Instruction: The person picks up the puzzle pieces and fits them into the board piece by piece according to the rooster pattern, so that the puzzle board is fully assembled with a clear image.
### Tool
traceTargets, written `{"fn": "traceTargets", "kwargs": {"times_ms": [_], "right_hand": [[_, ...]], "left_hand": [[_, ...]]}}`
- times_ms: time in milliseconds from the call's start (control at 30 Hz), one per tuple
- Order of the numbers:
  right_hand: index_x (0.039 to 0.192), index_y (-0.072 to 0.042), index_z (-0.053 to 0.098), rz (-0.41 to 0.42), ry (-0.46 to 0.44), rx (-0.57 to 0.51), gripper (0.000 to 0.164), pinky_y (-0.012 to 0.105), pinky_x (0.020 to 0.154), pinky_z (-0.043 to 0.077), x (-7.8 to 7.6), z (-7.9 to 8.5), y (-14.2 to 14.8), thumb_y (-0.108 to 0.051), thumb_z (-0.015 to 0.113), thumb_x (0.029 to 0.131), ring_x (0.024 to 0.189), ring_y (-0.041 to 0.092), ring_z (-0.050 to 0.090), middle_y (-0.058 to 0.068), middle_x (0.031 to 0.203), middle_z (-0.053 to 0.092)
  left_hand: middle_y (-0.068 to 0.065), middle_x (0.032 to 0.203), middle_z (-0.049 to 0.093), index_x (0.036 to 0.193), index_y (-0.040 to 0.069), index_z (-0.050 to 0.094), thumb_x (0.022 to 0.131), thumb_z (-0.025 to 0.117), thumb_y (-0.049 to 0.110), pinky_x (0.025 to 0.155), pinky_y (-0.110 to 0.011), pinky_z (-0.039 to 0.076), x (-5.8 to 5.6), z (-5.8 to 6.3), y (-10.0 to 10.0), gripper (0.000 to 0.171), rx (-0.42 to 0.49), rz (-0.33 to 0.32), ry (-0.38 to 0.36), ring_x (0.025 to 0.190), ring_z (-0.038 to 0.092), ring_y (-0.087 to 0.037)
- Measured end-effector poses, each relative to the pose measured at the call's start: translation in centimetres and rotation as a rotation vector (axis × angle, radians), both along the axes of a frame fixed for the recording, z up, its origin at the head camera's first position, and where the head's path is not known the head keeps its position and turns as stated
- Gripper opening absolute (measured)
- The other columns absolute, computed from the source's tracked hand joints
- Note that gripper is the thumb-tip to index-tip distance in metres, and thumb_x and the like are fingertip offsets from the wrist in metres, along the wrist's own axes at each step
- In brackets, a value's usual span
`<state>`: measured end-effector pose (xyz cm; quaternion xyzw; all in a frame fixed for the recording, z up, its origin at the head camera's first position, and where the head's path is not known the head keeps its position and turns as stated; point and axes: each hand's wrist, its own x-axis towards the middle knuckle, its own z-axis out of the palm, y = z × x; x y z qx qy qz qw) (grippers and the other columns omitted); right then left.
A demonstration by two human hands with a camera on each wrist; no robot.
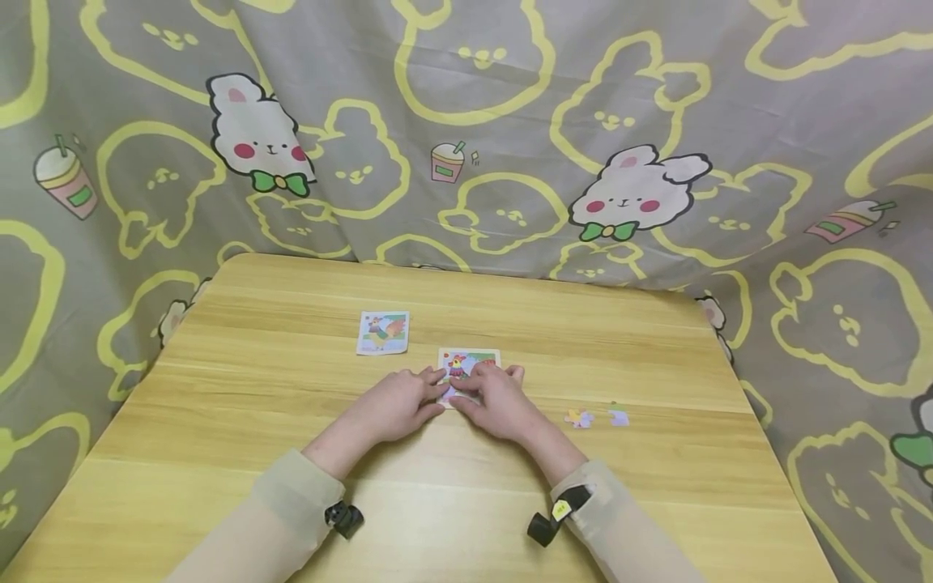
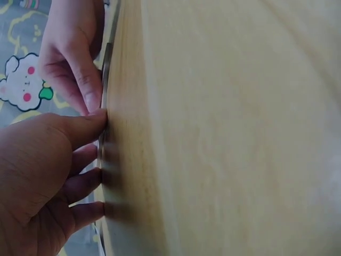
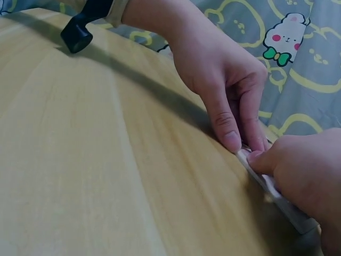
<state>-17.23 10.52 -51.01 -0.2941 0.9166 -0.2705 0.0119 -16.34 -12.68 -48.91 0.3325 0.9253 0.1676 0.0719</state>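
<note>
A small rooster jigsaw puzzle (image 1: 459,366) in a pale frame lies flat on the table (image 1: 466,502), its lower part covered by both hands. My left hand (image 1: 394,402) rests at the puzzle's left side, fingertips touching it; its spread fingers (image 2: 85,184) reach along the edge in the left wrist view. My right hand (image 1: 499,401) lies over the puzzle's right side, thumb and forefinger tips close together on its surface. Whether a piece is pinched there is hidden. In the right wrist view, the puzzle's edge (image 3: 285,208) appears as a thin grey strip beneath the hands.
A rooster picture card (image 1: 383,333) lies behind and left of the puzzle. To the right are two loose puzzle pieces, one orange and lilac (image 1: 579,418), the other lilac (image 1: 619,417). A patterned curtain (image 1: 510,146) hangs along the table's far side.
</note>
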Motion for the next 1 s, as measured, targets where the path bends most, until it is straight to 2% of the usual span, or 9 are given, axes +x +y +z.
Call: {"fn": "traceTargets", "kwargs": {"times_ms": [333,433,600,700,833,1000], "right_hand": [[0.126,-0.014,0.079,-0.042,-0.089,-0.012,0.035,0.048,0.088,0.025,-0.39,0.37,-0.20,-0.035,0.080,0.097,0.078,0.010,0.049,-0.009,0.097,0.067],[0.125,-0.013,0.079,-0.024,-0.055,-0.017,0.036,0.049,0.088,0.025,-0.49,0.27,-0.07,-0.036,0.080,0.096,0.080,0.009,0.051,-0.009,0.096,0.067],[0.120,-0.015,0.082,0.016,0.085,0.000,0.037,0.047,0.087,0.026,-0.57,-0.09,0.44,-0.041,0.082,0.095,0.092,0.014,0.049,-0.005,0.101,0.055],[0.120,-0.016,0.082,0.039,0.142,0.008,0.035,0.047,0.088,0.027,-0.62,-0.28,0.67,-0.041,0.081,0.096,0.106,0.018,0.050,0.000,0.116,0.058],[0.120,-0.015,0.082,0.060,0.145,0.004,0.032,0.054,0.095,0.027,-0.69,-0.24,0.72,-0.038,0.079,0.097,0.121,0.022,0.053,0.004,0.135,0.062],[0.121,-0.018,0.082,0.046,0.134,0.036,0.033,0.062,0.101,0.025,-0.74,-0.01,0.62,-0.040,0.079,0.097,0.125,0.020,0.055,0.000,0.134,0.066]], "left_hand": [[-0.013,0.151,0.057,0.143,0.007,0.067,0.104,0.070,0.030,0.110,-0.051,0.049,-0.15,0.11,0.15,0.045,0.007,-0.009,0.008,0.134,0.059,-0.038],[-0.011,0.152,0.057,0.144,0.008,0.066,0.105,0.070,0.032,0.110,-0.050,0.049,-0.17,0.08,0.10,0.046,0.001,0.002,0.006,0.134,0.059,-0.037],[-0.011,0.154,0.055,0.147,0.011,0.064,0.106,0.067,0.036,0.109,-0.052,0.050,-0.01,0.02,-0.07,0.048,-0.024,0.005,0.014,0.132,0.060,-0.040],[-0.011,0.155,0.054,0.148,0.013,0.064,0.106,0.066,0.038,0.109,-0.054,0.050,0.08,0.11,-0.13,0.049,-0.047,0.009,0.028,0.132,0.060,-0.041],[-0.010,0.156,0.054,0.147,0.014,0.065,0.106,0.065,0.039,0.110,-0.060,0.047,0.10,0.36,-0.07,0.047,-0.074,0.007,0.041,0.139,0.054,-0.041],[-0.010,0.160,0.049,0.148,0.015,0.064,0.108,0.063,0.039,0.111,-0.067,0.042,0.12,0.55,0.09,0.047,-0.114,0.015,0.023,0.147,0.044,-0.041]]}}
